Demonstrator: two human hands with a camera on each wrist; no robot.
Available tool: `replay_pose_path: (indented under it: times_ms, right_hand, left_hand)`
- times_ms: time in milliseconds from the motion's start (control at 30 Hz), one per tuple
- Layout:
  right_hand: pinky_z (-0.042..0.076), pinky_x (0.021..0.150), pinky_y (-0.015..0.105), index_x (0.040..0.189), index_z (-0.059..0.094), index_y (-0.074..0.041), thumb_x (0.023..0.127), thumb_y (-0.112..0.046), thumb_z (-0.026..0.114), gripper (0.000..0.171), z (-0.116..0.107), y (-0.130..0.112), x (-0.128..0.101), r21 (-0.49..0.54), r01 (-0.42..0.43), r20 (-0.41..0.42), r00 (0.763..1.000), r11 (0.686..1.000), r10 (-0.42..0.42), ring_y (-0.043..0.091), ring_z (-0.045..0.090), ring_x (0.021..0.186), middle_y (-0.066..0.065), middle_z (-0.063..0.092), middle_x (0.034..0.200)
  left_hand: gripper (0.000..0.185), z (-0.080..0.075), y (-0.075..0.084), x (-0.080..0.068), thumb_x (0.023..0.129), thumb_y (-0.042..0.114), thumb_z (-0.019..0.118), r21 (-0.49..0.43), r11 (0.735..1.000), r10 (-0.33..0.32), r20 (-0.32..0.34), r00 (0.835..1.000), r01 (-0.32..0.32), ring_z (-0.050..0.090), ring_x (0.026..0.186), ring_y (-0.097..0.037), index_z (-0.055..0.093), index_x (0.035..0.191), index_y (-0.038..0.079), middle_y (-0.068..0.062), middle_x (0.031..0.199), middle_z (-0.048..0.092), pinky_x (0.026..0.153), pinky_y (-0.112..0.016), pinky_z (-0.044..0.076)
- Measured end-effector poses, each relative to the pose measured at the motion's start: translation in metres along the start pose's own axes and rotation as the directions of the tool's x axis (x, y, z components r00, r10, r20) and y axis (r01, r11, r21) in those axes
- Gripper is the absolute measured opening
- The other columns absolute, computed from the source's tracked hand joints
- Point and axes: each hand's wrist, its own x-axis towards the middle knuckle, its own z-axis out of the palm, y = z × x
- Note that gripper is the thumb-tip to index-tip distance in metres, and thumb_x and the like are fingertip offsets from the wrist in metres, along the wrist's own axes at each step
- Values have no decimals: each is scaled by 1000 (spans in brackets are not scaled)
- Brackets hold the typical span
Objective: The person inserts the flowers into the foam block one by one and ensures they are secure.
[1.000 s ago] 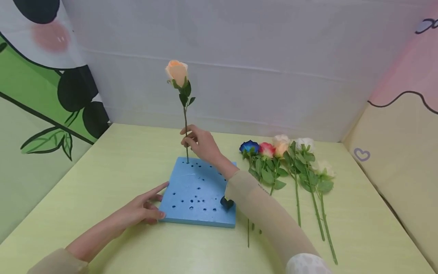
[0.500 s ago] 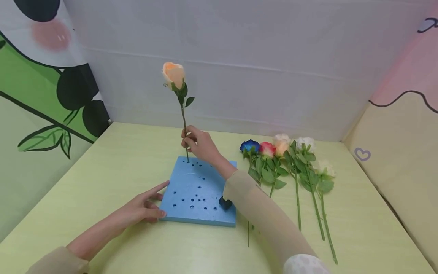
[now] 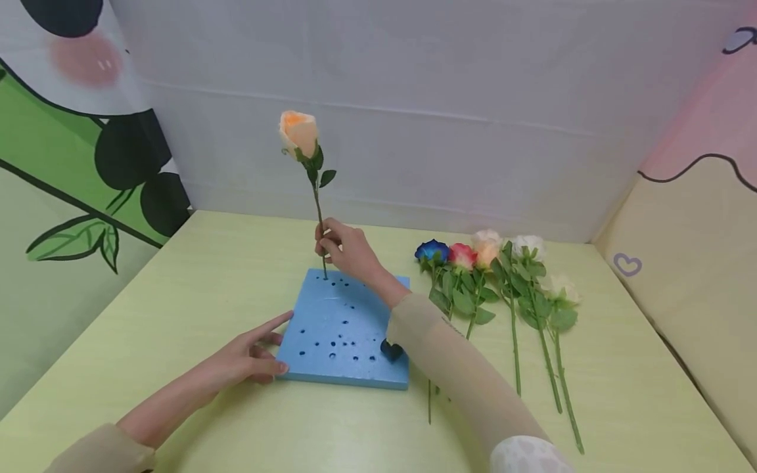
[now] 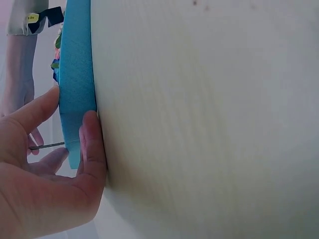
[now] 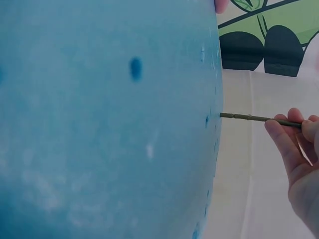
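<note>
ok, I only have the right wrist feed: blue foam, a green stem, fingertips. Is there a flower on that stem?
Observer: Yes. The head view shows a peach rose at the top of the stem, standing about upright over the blue foam block, with the right hand pinching the stem low down.
Operator: Left hand doing anything?
Observer: The left hand rests on the block's near left edge. In the left wrist view its fingers lie against the foam's side.
Operator: Other flowers around?
Observer: Several roses lie flat on the table, to the right of the block.
</note>
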Motion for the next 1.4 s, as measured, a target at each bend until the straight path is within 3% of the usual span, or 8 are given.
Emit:
replay_pose_path:
  times_ms: [367,700,967,1133,1400]
  right_hand:
    - [60,81,44,106,56,-3,103,-5,47,10,2,-1,3,8,-18,14,1000,1000,17,38,70,91,25,69,95]
    - [59,72,21,106,59,-4,103,-7,49,11,5,-11,6,-77,5,40,999,997,-2,28,70,86,17,71,94]
    - [60,75,24,110,62,-7,101,-11,54,13,1,-15,3,-12,-28,48,998,1000,29,24,71,90,10,73,100]
    - [60,76,25,113,64,-5,100,-12,56,16,-5,-16,-1,32,-68,37,997,997,67,23,71,89,15,73,104]
    - [60,75,26,111,66,-4,98,-12,60,16,-10,-16,1,7,-54,-11,998,999,54,21,73,87,11,74,102]
  left_hand:
    - [92,-1,3,-3,87,25,75,-1,1000,-3,1,1000,3,64,87,-21,18,159,25,-26,147,37,79,-32,56]
    - [91,-1,6,-4,88,28,74,11,1000,-30,-2,1000,30,63,88,-20,18,159,26,-25,148,37,81,-33,56]
    - [93,0,8,-8,87,29,75,16,999,-39,-9,999,39,63,89,-20,18,159,27,-24,147,39,81,-32,56]
    - [92,1,9,-10,87,27,75,6,999,-33,-6,999,33,62,91,-20,18,159,26,-24,147,37,81,-33,57]
    - [92,1,11,-12,87,26,76,5,1000,-29,-9,1000,29,62,91,-20,18,159,26,-25,148,36,81,-33,57]
